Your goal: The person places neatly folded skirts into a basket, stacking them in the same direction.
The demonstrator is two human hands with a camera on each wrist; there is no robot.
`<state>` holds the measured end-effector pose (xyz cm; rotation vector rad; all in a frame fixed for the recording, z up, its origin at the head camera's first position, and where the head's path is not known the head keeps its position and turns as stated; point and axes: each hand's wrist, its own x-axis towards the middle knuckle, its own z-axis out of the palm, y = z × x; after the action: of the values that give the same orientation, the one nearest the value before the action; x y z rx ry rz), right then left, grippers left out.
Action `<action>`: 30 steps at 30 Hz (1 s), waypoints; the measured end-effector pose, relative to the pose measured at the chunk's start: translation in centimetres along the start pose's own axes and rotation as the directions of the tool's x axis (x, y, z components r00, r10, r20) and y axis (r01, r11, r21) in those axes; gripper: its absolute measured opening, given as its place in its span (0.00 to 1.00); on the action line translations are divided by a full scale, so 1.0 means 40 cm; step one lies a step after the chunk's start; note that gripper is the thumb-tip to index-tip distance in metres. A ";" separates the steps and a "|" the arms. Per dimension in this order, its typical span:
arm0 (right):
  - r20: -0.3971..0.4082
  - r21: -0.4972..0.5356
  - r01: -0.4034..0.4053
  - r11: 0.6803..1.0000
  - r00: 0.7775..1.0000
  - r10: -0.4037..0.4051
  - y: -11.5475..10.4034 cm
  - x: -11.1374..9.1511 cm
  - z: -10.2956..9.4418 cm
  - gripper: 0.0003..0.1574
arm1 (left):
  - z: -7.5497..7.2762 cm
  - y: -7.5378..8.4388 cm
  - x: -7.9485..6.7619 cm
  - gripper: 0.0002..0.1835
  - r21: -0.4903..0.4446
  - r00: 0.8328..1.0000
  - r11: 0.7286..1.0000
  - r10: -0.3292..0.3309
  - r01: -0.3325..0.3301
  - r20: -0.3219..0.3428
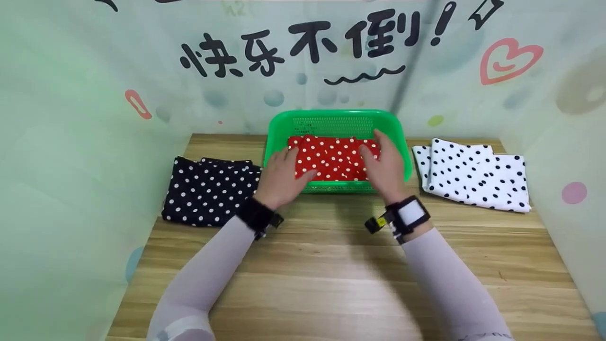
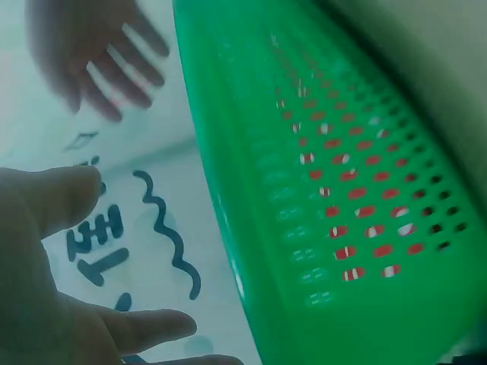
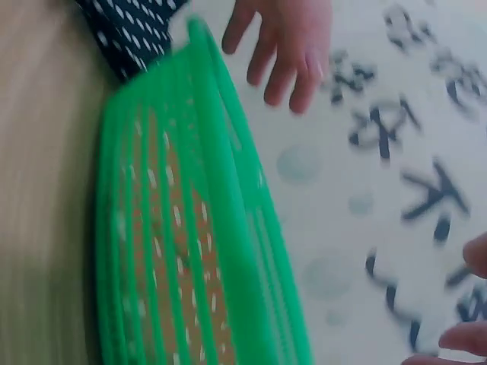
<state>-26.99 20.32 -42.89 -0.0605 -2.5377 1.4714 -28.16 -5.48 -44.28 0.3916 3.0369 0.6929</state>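
A red cloth with white dots (image 1: 331,158) lies folded inside a green plastic basket (image 1: 336,113) against the back wall. My left hand (image 1: 282,177) hovers at the basket's left side, fingers extended and thumb spread. Opposite it, my right hand (image 1: 387,166) is above the right side with its fingers spread apart. In the left wrist view both the left hand (image 2: 46,243) and the right hand (image 2: 106,57) appear above the basket's rim, holding nothing. Through the holes of the basket wall (image 3: 221,228), the right wrist view shows the red cloth.
To the left lies a folded black cloth with white dots (image 1: 213,192), partly behind my left hand. A folded white cloth with black dots (image 1: 473,175) is on the right. All stand on a wooden table (image 1: 322,279) enclosed by printed curtain walls (image 1: 61,166).
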 end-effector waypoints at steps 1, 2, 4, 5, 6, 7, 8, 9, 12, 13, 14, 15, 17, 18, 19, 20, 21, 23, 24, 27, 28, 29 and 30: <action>-0.014 0.009 0.042 0.999 0.999 -0.042 -0.012 -0.021 0.014 0.42 | 0.000 -0.010 -0.022 0.48 -0.004 1.000 1.000 0.004 -0.004 -0.002; -0.036 0.029 0.075 0.997 0.997 -0.074 -0.025 -0.044 0.030 0.40 | -0.002 -0.023 -0.042 0.47 -0.012 1.000 1.000 0.005 -0.005 -0.010; -0.076 0.094 0.130 0.987 0.989 -0.123 -0.050 -0.089 0.066 0.37 | -0.012 -0.053 -0.078 0.46 -0.045 1.000 0.999 -0.006 0.004 -0.028; -0.097 0.131 0.154 0.979 0.985 -0.142 -0.062 -0.110 0.085 0.35 | -0.020 -0.070 -0.093 0.46 -0.063 0.999 0.998 -0.016 0.013 -0.040; -0.117 0.167 0.178 0.970 0.980 -0.159 -0.072 -0.129 0.104 0.32 | -0.028 -0.086 -0.106 0.44 -0.079 0.998 0.997 -0.027 0.023 -0.053; -0.133 0.200 0.192 0.961 0.977 -0.167 -0.082 -0.147 0.124 0.30 | -0.039 -0.102 -0.116 0.44 -0.090 0.997 0.995 -0.039 0.034 -0.062; -0.144 0.220 0.206 0.954 0.974 -0.177 -0.091 -0.162 0.143 0.28 | -0.050 -0.117 -0.124 0.43 -0.111 0.996 0.993 -0.053 0.045 -0.074; -0.147 0.235 0.220 0.947 0.971 -0.190 -0.101 -0.174 0.161 0.27 | -0.064 -0.132 -0.127 0.42 -0.135 0.994 0.989 -0.069 0.057 -0.087; -0.118 0.225 0.260 0.939 0.964 -0.238 -0.127 -0.193 0.212 0.22 | -0.108 -0.178 -0.124 0.39 -0.205 0.981 0.973 -0.135 0.104 -0.141; -0.082 0.214 0.266 0.940 0.964 -0.254 -0.136 -0.197 0.228 0.21 | -0.123 -0.196 -0.119 0.39 -0.224 0.975 0.967 -0.159 0.122 -0.157; -0.032 0.203 0.268 0.942 0.963 -0.268 -0.145 -0.200 0.244 0.19 | -0.138 -0.217 -0.114 0.38 -0.238 0.967 0.961 -0.185 0.142 -0.172; 0.030 0.191 0.267 0.945 0.960 -0.277 -0.154 -0.203 0.260 0.18 | -0.153 -0.241 -0.108 0.38 -0.239 0.958 0.956 -0.215 0.168 -0.187; 0.192 0.140 0.264 0.954 0.938 -0.288 -0.166 -0.208 0.296 0.17 | -0.179 -0.294 -0.101 0.39 -0.219 0.940 0.949 -0.274 0.229 -0.202; 0.277 0.103 0.261 0.960 0.919 -0.279 -0.169 -0.210 0.315 0.18 | -0.189 -0.322 -0.099 0.40 -0.199 0.933 0.945 -0.298 0.259 -0.203; 0.357 0.063 0.256 0.965 0.897 -0.261 -0.170 -0.211 0.334 0.20 | -0.196 -0.352 -0.097 0.41 -0.178 0.925 0.941 -0.320 0.286 -0.204; 0.424 0.017 0.257 0.966 0.873 -0.240 -0.169 -0.211 0.355 0.23 | -0.200 -0.382 -0.096 0.40 -0.159 0.918 0.936 -0.341 0.313 -0.201; 0.476 -0.028 0.266 0.964 0.851 -0.221 -0.164 -0.209 0.375 0.24 | -0.202 -0.412 -0.096 0.40 -0.141 0.912 0.931 -0.360 0.337 -0.196; 0.542 -0.106 0.261 0.959 0.824 -0.165 -0.152 -0.206 0.416 0.29 | -0.198 -0.470 -0.099 0.39 -0.108 0.902 0.919 -0.393 0.380 -0.176; 0.553 -0.126 0.237 0.963 0.823 -0.130 -0.144 -0.203 0.435 0.31 | -0.193 -0.498 -0.101 0.39 -0.094 0.899 0.913 -0.408 0.398 -0.161; 0.534 -0.134 0.113 0.985 0.845 -0.025 -0.119 -0.196 0.489 0.37 | -0.179 -0.564 -0.113 0.42 -0.051 0.880 0.888 -0.460 0.457 -0.122; 0.518 -0.106 0.042 0.993 0.855 0.019 -0.112 -0.194 0.503 0.40 | -0.176 -0.579 -0.117 0.45 -0.044 0.873 0.879 -0.477 0.475 -0.102; 0.499 -0.062 -0.035 0.997 0.864 0.061 -0.106 -0.192 0.516 0.42 | -0.173 -0.590 -0.121 0.47 -0.047 0.868 0.872 -0.490 0.488 -0.081; 0.478 -0.017 -0.112 0.994 0.872 0.106 -0.102 -0.190 0.527 0.44 | -0.171 -0.597 -0.126 0.50 -0.048 0.866 0.867 -0.497 0.495 -0.052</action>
<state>-23.48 -0.77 -50.70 0.1915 -2.9518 1.7220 -29.43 -30.42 -48.55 -0.4160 2.9684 0.7177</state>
